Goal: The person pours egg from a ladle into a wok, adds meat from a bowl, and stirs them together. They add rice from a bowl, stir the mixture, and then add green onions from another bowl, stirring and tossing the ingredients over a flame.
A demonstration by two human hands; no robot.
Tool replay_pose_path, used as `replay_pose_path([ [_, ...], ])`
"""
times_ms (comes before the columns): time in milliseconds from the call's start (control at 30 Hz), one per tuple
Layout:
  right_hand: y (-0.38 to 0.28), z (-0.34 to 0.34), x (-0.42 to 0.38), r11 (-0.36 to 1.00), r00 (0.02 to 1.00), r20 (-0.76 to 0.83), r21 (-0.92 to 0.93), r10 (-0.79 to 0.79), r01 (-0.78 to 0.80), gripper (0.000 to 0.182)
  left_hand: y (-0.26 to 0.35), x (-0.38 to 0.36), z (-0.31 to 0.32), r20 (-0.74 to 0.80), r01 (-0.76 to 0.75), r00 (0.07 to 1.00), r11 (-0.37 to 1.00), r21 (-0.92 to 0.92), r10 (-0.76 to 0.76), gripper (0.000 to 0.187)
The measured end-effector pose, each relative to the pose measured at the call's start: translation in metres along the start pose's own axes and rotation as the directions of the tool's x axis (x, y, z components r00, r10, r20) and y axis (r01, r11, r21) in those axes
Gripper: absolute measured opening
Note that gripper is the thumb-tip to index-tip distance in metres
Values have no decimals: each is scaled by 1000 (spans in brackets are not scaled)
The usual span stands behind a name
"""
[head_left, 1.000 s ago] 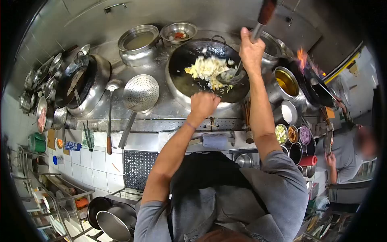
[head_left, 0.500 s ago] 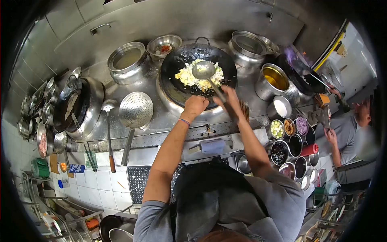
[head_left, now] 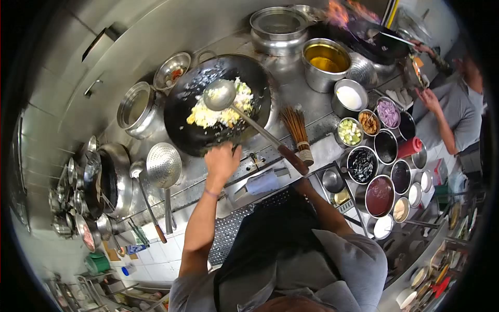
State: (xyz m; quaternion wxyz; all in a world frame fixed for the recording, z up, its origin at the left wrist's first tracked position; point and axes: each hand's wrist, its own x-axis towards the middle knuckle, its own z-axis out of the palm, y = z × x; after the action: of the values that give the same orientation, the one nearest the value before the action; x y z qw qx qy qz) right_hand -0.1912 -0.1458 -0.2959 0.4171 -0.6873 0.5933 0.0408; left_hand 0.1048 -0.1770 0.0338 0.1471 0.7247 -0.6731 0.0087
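My left hand point(head_left: 222, 162) is closed at the near edge of a black wok point(head_left: 179, 112), its thumb pointing up. White and yellow food point(head_left: 208, 115), like egg and rice, lies inside the wok. A ladle point(head_left: 219, 96) rests with its bowl over the food; its wooden handle slants down to the right across the rim, with no hand on it. My right hand point(head_left: 302, 186) is low by the dark apron, below the handle's end; its fingers are dark and hard to make out. A bamboo brush point(head_left: 296, 127) stands right of the wok.
A perforated skimmer point(head_left: 164, 165) and a second ladle point(head_left: 137, 169) lie on the left. A pot of yellow oil point(head_left: 326, 58) stands behind the ingredient containers point(head_left: 379, 195) on the right. Beyond, a co-worker's arm point(head_left: 442, 122) is near a flaming wok point(head_left: 364, 39).
The view has turned and shifted right. My right hand has let go of the ladle and drawn back to the apron. My left hand remains at the wok. Flames at the far wok look larger.
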Motion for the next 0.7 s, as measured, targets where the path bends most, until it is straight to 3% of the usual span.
replay_pose_path([
  [133, 6, -16, 39, 999, 999, -26, 38, 27, -26, 32, 18, -53, -4, -96, 7, 995, 1000, 2, -7, 33],
  [167, 6, -22, 46, 998, 999, -27, 55, 33, -31, 32, 16, -61, 0, -155, 2, 988, 997, -71, -13, 33],
  [333, 6, -39, 61, 994, 999, -21, 103, 43, -41, 32, 4, -68, -3, -287, 35, 957, 999, -38, -45, 37],
  [433, 9, -45, 64, 994, 999, -11, 103, 47, -45, 33, -1, -60, -12, -286, 143, 942, 982, -126, -174, 38],
  [700, 23, -46, 61, 995, 998, 28, 86, 52, -54, 33, -22, -50, -31, -317, 150, 924, 965, -216, -215, 42],
])
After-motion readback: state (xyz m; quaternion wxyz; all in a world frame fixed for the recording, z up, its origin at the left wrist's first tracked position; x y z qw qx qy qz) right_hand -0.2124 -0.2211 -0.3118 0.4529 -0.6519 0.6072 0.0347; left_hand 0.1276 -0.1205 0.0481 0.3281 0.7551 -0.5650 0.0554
